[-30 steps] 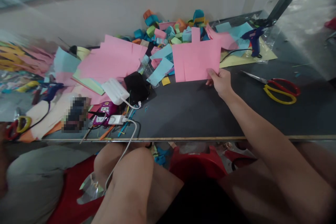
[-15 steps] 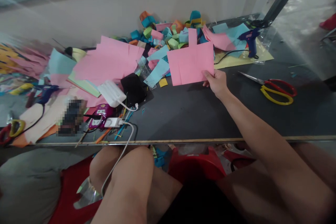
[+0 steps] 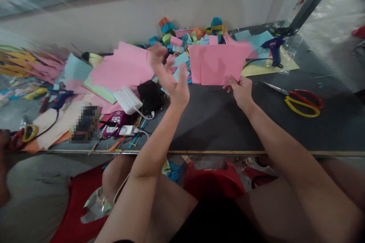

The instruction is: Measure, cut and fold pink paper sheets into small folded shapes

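Pinched at its lower right corner, a sheet of pink paper (image 3: 215,64) is held up above the table by my right hand (image 3: 241,89). A crease or overlapping edge runs down the sheet's left part, and a small pink tab shows above its top edge. To the left of the sheet, my left hand (image 3: 171,76) is raised with its fingers spread and nothing in it; motion blurs the fingertips. Behind my left hand lie a stack of large pink paper (image 3: 122,64) and light blue paper pieces (image 3: 182,59).
Scissors (image 3: 298,100) with red and yellow handles lie right of my right hand. A blue glue gun (image 3: 275,50) rests at the back right. Folded paper pieces (image 3: 176,41) heap along the wall. A white power bank (image 3: 127,100) sits left. A person's arm (image 3: 4,167) shows at far left.
My left hand has come into view and risen beside the pink sheet. The sheet, still in my right hand, has tilted and shifted slightly right. A person's arm has appeared at far left.
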Motion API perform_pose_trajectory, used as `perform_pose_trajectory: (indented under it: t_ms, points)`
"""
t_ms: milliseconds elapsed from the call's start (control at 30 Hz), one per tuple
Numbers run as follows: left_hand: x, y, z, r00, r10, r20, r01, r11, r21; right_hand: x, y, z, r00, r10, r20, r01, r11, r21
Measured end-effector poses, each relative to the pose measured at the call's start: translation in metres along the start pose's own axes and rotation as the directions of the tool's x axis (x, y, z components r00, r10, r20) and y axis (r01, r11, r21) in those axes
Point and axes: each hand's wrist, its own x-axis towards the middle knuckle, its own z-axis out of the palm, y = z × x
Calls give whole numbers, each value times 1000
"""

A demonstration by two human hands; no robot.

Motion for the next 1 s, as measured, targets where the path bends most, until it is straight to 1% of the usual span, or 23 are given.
perform_pose_trajectory:
  t_ms: [33, 67, 100, 133, 167, 200, 233, 267, 300, 400, 467, 533, 600, 667, 733, 800, 867, 933, 1000]
  points:
    - [-4, -11, 6, 996, -37, -76, 35, 999, -21, 0, -1, 0, 1000, 8, 7, -8, 1000, 26]
    - [-9, -23, 12, 985, -108, -136, 102, 994, -48, 0, -1, 0, 1000, 22, 11, -22, 998, 55]
    - [-15, -35, 20, 959, -213, -184, 201, 976, -84, -1, -1, 1, 999, 39, 13, -40, 996, 84]
    - [-21, -46, 28, 938, -323, -127, 310, 944, -111, -1, -2, 1, 998, 56, 9, -57, 992, 109]
    - [-27, -55, 35, 931, -365, -24, 358, 922, -150, -2, -2, 2, 997, 73, 8, -74, 989, 126]
    - [-32, -62, 41, 929, -362, 80, 371, 907, -198, -3, -2, 4, 996, 89, 13, -90, 987, 134]
    - [-36, -67, 45, 929, -338, 151, 366, 899, -239, -5, -2, 6, 994, 103, 28, -106, 985, 134]
    - [-37, -70, 47, 932, -310, 187, 352, 896, -269, -7, -2, 8, 992, 117, 52, -122, 984, 128]
    - [-38, -71, 48, 936, -296, 189, 340, 898, -280, -9, -2, 10, 989, 128, 78, -137, 983, 119]
    - [-30, -72, 39, 937, -325, 131, 348, 911, -222, -12, -4, 12, 983, 135, 128, -149, 983, 112]
    - [-21, -74, 28, 934, -337, 118, 353, 920, -171, -10, -5, 10, 981, 134, 138, -152, 979, 135]
    - [-11, -78, 16, 939, -323, 121, 338, 932, -134, -6, -7, 4, 982, 139, 127, -157, 976, 151]
    - [-4, -81, 7, 946, -299, 126, 313, 943, -111, -2, -11, -3, 983, 138, 121, -152, 981, 122]
    - [0, -82, 1, 952, -278, 126, 291, 952, -92, 1, -15, -9, 982, 121, 146, -130, 990, 56]
    - [-1, -81, -1, 962, -247, 117, 255, 965, -65, 1, -18, -12, 971, 110, 211, -110, 994, -10]
    - [-6, -76, 1, 977, -189, 96, 192, 981, -18, -2, -20, -12, 955, 114, 272, -104, 993, -50]
    - [-13, -72, 5, 989, -140, 38, 138, 989, 47, -7, -19, -8, 945, 116, 307, -97, 992, -75]
    - [-19, -69, 10, 991, -123, -51, 128, 986, 103, -11, -18, -4, 951, 94, 295, -71, 994, -89]
    - [-24, -68, 15, 985, -122, -122, 137, 982, 129, -14, -16, 1, 963, 71, 258, -51, 995, -86]
